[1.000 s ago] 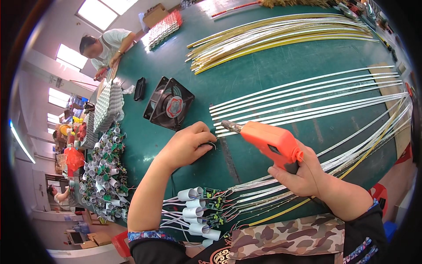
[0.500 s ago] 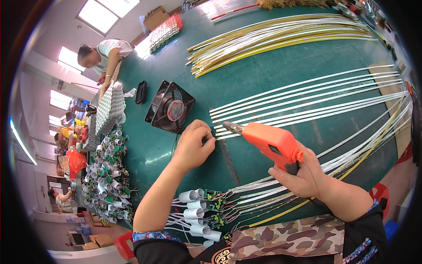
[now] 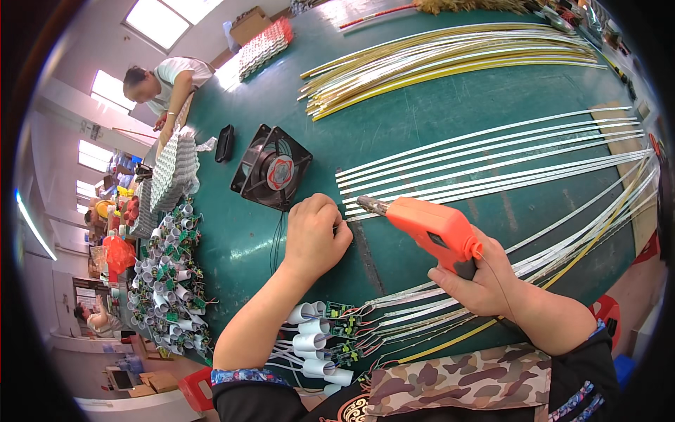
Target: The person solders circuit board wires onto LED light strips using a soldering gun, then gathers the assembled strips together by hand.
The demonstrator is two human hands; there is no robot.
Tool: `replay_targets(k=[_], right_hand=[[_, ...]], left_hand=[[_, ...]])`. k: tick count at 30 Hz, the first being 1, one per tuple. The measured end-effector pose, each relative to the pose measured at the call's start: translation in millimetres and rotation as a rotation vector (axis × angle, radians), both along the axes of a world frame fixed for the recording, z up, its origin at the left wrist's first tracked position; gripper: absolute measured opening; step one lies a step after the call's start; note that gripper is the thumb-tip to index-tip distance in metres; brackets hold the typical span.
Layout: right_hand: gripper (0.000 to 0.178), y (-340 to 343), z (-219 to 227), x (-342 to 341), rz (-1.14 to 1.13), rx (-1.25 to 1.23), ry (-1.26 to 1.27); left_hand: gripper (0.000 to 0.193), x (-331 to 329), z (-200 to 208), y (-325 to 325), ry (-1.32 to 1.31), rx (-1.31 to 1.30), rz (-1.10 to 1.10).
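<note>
My right hand (image 3: 485, 285) grips an orange soldering gun (image 3: 434, 226) by its handle. A thin wire hangs from the gun's back end, and its metal nozzle points left. My left hand (image 3: 316, 238) is closed, fingers curled, beside the left ends of several narrow white strips (image 3: 450, 149) laid in a row on the table. Whatever its fingertips pinch is hidden. The nozzle lies just right of that hand, over the strip ends. Below, more white strips (image 3: 422, 320) are joined by thin wires to small green circuit boards (image 3: 344, 327) and white cylinders (image 3: 309, 342).
A square black fan (image 3: 273, 169) with cables stands beyond my left hand, near a black case (image 3: 225, 143). Yellow and white strips (image 3: 450, 67) lie at the back of the green table (image 3: 267, 91). White cylinders with boards (image 3: 169, 281) are heaped left. A person (image 3: 169, 88) leans over the far left edge.
My left hand has turned over slightly and shifted a little right, its fingertips now tucked from sight. The soldering gun has barely moved.
</note>
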State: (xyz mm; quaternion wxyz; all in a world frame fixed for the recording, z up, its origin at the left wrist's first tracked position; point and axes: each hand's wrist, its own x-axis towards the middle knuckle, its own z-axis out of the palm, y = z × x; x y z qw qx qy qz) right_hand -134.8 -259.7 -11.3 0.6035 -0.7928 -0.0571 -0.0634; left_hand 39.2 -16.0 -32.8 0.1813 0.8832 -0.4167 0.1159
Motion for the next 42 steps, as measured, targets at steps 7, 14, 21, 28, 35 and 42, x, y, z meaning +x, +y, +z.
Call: replay_targets(k=[7, 14, 21, 28, 35, 42], right_hand=[[0.060, 1.8, 0.1, 0.8, 0.002, -0.010, 0.017], [0.059, 6.9, -6.2, 4.2, 0.043, 0.017, -0.016], [0.059, 10.1, -10.9, 6.1, 0.059, -0.021, -0.037], [0.057, 11.6, -6.6, 4.4, 0.065, 0.002, -0.018], [0.053, 8.7, -2.8, 3.5, 0.058, 0.030, 0.010], [0.059, 8.9, -9.4, 5.1, 0.064, -0.019, -0.092]], left_hand=[[0.014, 2.5, -0.1, 1.9, 0.151, -0.063, 0.026], [0.015, 3.6, -0.4, 2.0, 0.136, -0.082, 0.011], [0.014, 2.9, 2.7, 2.2, 0.155, -0.043, 0.022], [0.015, 4.5, 0.1, 1.8, 0.124, -0.070, 0.001], [0.015, 5.4, 0.7, 1.9, 0.128, -0.060, -0.001], [0.015, 4.9, 1.5, 1.3, 0.114, -0.066, -0.005]])
